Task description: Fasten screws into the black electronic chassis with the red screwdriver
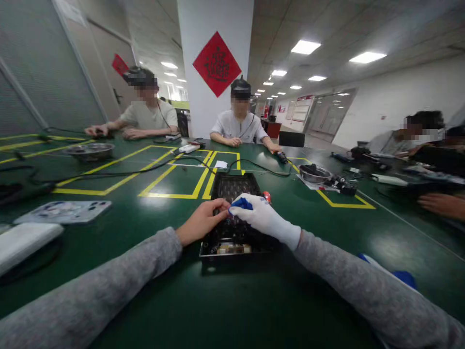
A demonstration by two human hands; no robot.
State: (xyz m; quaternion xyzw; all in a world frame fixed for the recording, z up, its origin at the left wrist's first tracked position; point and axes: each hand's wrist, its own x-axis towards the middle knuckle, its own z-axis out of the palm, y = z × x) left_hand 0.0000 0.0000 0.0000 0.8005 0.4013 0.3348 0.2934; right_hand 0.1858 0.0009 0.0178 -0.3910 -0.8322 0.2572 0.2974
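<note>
A black open box lies in the middle of the green table, with many small dark pieces in it and a yellowish piece at its near end. Over it, my bare left hand is closed, thumb and fingers pinched. My right hand wears a white glove with blue fingertips and is closed too, its fingertips meeting those of my left. Whatever they pinch is too small or hidden to make out. Just beyond my right hand, a red object sits beside the box.
A phone and a white device lie at left; a blue-and-white glove lies at right. Metal bowls stand farther off. Cables cross the table near a power strip. Several people sit around it.
</note>
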